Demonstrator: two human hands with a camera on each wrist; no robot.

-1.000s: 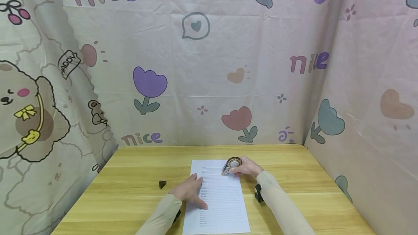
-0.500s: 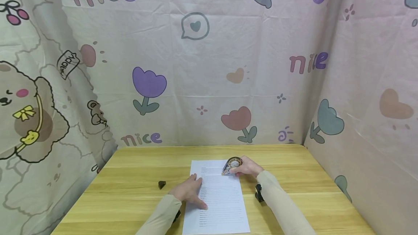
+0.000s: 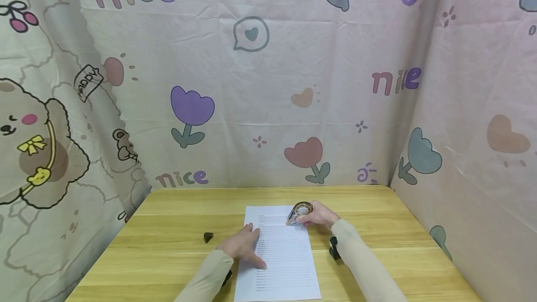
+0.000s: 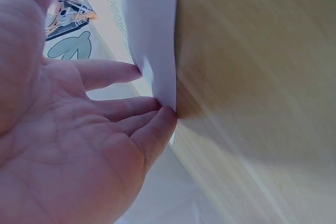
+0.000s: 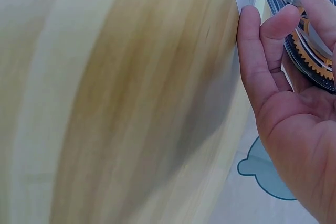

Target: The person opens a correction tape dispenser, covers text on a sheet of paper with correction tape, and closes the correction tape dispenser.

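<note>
A printed sheet of paper (image 3: 287,264) lies on the wooden table. My left hand (image 3: 242,245) rests on its left edge with fingers spread; the left wrist view shows those fingers (image 4: 152,129) straight against the paper's margin. Near the sheet's top right, my right hand (image 3: 320,215) grips a correction tape (image 3: 301,209) with a clear case. Its orange tip (image 3: 287,223) points down at a line of print, touching or just over it. In the right wrist view, orange gear wheels show inside the correction tape (image 5: 302,51), partly hidden by the fingers.
A small dark wedge-shaped piece (image 3: 208,237) lies on the table (image 3: 168,264) left of my left hand. Patterned cloth (image 3: 251,83) hangs behind the table's far edge and along both sides. Black bands (image 3: 334,248) sit at my wrists.
My right hand and the correction tape have shifted very slightly to the right over the sheet. The left hand stays in place on the paper.
</note>
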